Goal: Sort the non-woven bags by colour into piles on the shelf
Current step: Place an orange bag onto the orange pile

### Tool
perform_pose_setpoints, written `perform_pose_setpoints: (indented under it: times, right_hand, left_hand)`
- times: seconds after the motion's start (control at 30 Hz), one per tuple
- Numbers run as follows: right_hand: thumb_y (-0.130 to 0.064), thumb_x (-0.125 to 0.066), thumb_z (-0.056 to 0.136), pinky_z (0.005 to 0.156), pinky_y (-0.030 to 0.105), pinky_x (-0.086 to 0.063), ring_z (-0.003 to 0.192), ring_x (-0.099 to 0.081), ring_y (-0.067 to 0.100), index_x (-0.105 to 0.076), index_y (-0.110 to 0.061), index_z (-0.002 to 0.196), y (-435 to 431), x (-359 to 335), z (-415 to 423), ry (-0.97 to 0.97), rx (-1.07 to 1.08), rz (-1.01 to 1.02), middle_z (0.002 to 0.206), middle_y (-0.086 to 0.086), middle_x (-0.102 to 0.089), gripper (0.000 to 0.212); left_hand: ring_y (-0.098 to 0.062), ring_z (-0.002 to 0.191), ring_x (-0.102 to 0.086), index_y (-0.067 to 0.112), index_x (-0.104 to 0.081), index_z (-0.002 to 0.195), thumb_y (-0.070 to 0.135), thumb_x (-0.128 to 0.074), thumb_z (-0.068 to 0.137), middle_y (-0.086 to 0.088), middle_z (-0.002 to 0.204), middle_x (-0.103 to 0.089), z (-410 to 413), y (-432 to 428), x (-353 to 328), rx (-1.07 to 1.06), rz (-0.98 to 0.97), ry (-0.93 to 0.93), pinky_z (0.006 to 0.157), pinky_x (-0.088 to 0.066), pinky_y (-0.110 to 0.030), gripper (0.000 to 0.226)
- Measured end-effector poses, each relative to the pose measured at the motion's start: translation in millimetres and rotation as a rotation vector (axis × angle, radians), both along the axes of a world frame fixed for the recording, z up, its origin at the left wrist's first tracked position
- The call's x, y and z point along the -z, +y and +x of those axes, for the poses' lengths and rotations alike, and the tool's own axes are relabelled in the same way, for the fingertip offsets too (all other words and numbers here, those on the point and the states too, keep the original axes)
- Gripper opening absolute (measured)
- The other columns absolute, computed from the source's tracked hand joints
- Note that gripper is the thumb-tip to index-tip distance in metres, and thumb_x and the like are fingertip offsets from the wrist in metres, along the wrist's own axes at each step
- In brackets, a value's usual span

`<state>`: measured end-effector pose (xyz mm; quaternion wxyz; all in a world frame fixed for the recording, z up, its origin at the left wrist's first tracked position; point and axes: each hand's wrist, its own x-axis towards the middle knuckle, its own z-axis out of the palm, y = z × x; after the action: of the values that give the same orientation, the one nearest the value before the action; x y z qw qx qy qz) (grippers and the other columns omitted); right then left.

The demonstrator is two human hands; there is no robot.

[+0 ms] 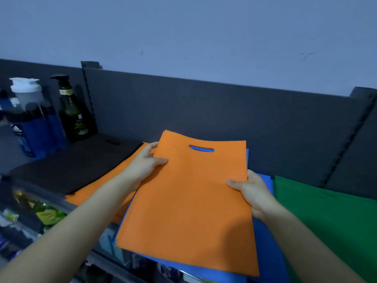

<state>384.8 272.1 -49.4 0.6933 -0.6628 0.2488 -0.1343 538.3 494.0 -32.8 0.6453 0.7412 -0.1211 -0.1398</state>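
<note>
We have a flat orange non-woven bag with a cut-out slot handle [187,201] held between both hands. There may be more than one sheet, since the top left corner shows layered edges. Our left hand [142,166] pinches its left edge with the thumb on top, and our right hand [251,193] grips the right edge the same way, the fingers hidden underneath.

The bag hangs above the pile of blue non-woven bags [265,252], whose colour shows through the slot. Just to the left lies the pile of orange bags [98,188], partly overlapped by the pile of black bags [71,160]. The green bags [326,221] lie to the right, all on the dark grey shelf [204,111].

We judge that we are mid-carry with an orange bag taken off the blue pile. The next move calls for swinging it left and laying it flat and square on the orange pile, without dragging the black bags or the blue ones beneath.
</note>
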Motion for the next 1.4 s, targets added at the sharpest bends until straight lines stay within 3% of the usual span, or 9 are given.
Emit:
perform_pose_setpoints:
  times: [0.3, 0.43, 0.57, 0.73, 0.9, 1.03, 1.17, 1.3, 1.4]
  right_hand:
    - [-0.013, -0.076, 0.081, 0.061, 0.035, -0.057, 0.083, -0.070, 0.027, -0.061, -0.007, 0.102, 103.4, 10.4, 70.1, 0.002, 0.203, 0.037, 0.097, 0.011, -0.072, 0.026]
    - [-0.029, -0.055, 0.098, 0.062, 0.031, -0.051, 0.075, -0.063, 0.021, -0.055, -0.004, 0.096, 120.8, 23.5, 83.5, 0.041, 0.273, 0.006, 0.087, 0.009, -0.065, 0.025]
    - [-0.022, -0.048, 0.101, 0.069, 0.038, -0.044, 0.078, -0.051, 0.026, -0.048, 0.015, 0.106, 121.5, 30.0, 86.6, 0.086, 0.377, -0.048, 0.088, 0.015, -0.055, 0.038]
    - [-0.022, -0.052, 0.098, 0.066, 0.040, -0.046, 0.074, -0.051, 0.028, -0.051, 0.016, 0.100, 115.2, 25.1, 79.1, 0.167, 0.485, -0.092, 0.081, 0.029, -0.052, 0.038]
    - [-0.020, -0.052, 0.100, 0.057, 0.031, -0.055, 0.066, -0.066, 0.024, -0.065, -0.001, 0.086, 102.3, 0.4, 55.8, 0.142, 0.491, -0.102, 0.081, 0.012, -0.070, 0.027]
    - [-0.016, -0.051, 0.099, 0.046, 0.023, -0.049, 0.056, -0.061, 0.018, -0.062, -0.009, 0.075, 80.3, -18.8, 33.6, 0.145, 0.533, -0.203, 0.070, 0.007, -0.065, 0.027]
    - [-0.015, -0.059, 0.093, 0.049, 0.031, -0.021, 0.051, -0.030, 0.020, -0.030, -0.015, 0.058, 54.9, 0.3, 19.4, 0.449, 0.589, -0.583, 0.056, 0.005, -0.033, 0.046]
    - [-0.013, -0.060, 0.092, 0.049, 0.028, -0.026, 0.054, -0.036, 0.019, -0.039, -0.014, 0.063, 34.4, 17.6, 12.5, 0.426, 0.654, -0.555, 0.061, 0.003, -0.041, 0.035]
    - [-0.008, -0.057, 0.093, 0.049, 0.026, -0.029, 0.055, -0.039, 0.015, -0.047, -0.014, 0.069, 23.4, 21.4, 12.4, 0.363, 0.680, -0.535, 0.065, 0.000, -0.046, 0.027]
  left_hand:
    - [-0.030, 0.103, -0.065, 0.015, -0.050, 0.121, 0.009, -0.065, 0.090, -0.010, 0.115, -0.065, 101.8, 83.6, 10.3, 0.155, 0.092, -0.045, 0.087, -0.054, -0.047, 0.035]
    - [-0.025, 0.092, -0.068, 0.017, -0.051, 0.113, 0.011, -0.060, 0.094, -0.006, 0.107, -0.067, 128.6, 96.4, 18.0, 0.195, 0.113, -0.034, 0.072, -0.055, -0.040, 0.022]
    - [-0.023, 0.092, -0.066, 0.017, -0.054, 0.105, 0.012, -0.058, 0.095, -0.004, 0.106, -0.066, 144.4, 99.8, 27.0, 0.198, 0.142, -0.097, 0.076, -0.055, -0.040, 0.012]
    - [-0.023, 0.090, -0.067, 0.016, -0.054, 0.107, 0.011, -0.057, 0.096, -0.006, 0.104, -0.068, 153.3, 104.7, 31.8, 0.209, 0.111, -0.081, 0.071, -0.055, -0.037, 0.012]
    - [-0.025, 0.087, -0.069, 0.015, -0.055, 0.109, 0.010, -0.057, 0.096, -0.007, 0.102, -0.069, 162.5, 99.5, 26.8, 0.219, 0.061, -0.034, 0.064, -0.054, -0.036, 0.014]
    - [-0.024, 0.089, -0.067, 0.014, -0.054, 0.112, 0.011, -0.058, 0.096, -0.008, 0.105, -0.068, 170.3, 91.4, 27.7, 0.220, 0.092, -0.051, 0.072, -0.056, -0.039, 0.017]
    - [-0.022, 0.095, -0.062, 0.014, -0.049, 0.127, 0.014, -0.063, 0.092, -0.002, 0.106, -0.062, 175.6, 85.3, 32.3, 0.225, 0.226, -0.150, 0.084, -0.053, -0.042, 0.038]
    - [-0.028, 0.120, -0.051, 0.012, -0.032, 0.146, 0.015, -0.076, 0.082, -0.008, 0.134, -0.050, 178.9, 77.7, 33.3, 0.250, 0.386, -0.253, 0.093, -0.045, -0.040, 0.078]
    - [-0.029, 0.129, -0.043, 0.013, -0.031, 0.146, 0.013, -0.082, 0.073, -0.009, 0.144, -0.041, 179.8, 67.7, 32.5, 0.269, 0.500, -0.339, 0.101, -0.041, -0.041, 0.089]
